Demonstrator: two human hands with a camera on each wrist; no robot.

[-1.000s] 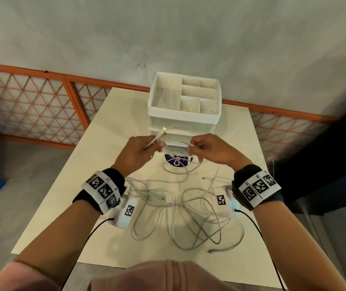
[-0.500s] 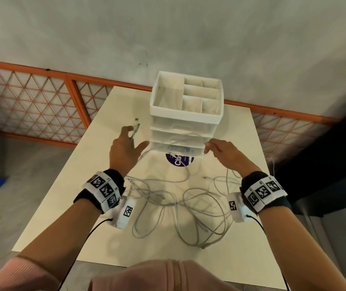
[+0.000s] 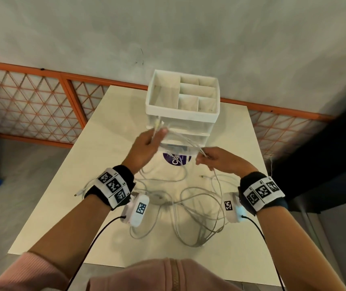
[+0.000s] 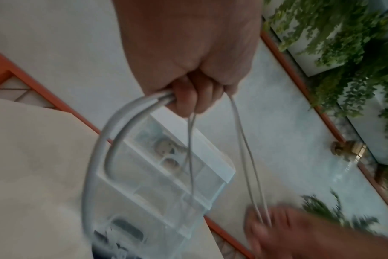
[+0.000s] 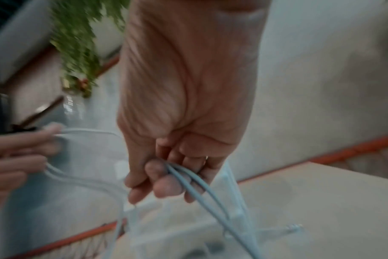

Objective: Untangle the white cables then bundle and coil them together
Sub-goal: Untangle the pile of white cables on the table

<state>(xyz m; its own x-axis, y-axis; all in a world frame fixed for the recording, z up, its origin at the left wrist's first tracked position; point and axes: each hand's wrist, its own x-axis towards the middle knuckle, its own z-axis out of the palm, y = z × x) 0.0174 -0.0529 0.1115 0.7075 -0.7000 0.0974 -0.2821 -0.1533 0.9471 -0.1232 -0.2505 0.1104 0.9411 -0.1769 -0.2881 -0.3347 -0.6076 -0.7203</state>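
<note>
Above the table, seen from my head, my left hand at eleven o'clock grips the white cables near a plug end, while my right hand at one o'clock pinches the same strands; the rest lies tangled at six o'clock, before the organizer.

From my left wrist, my fingers curl round several strands.

From my right wrist, my fingertips pinch two strands.

I judge I'm mid-untangling; next I should draw the strands free of the heap, gently, before coiling.
</note>
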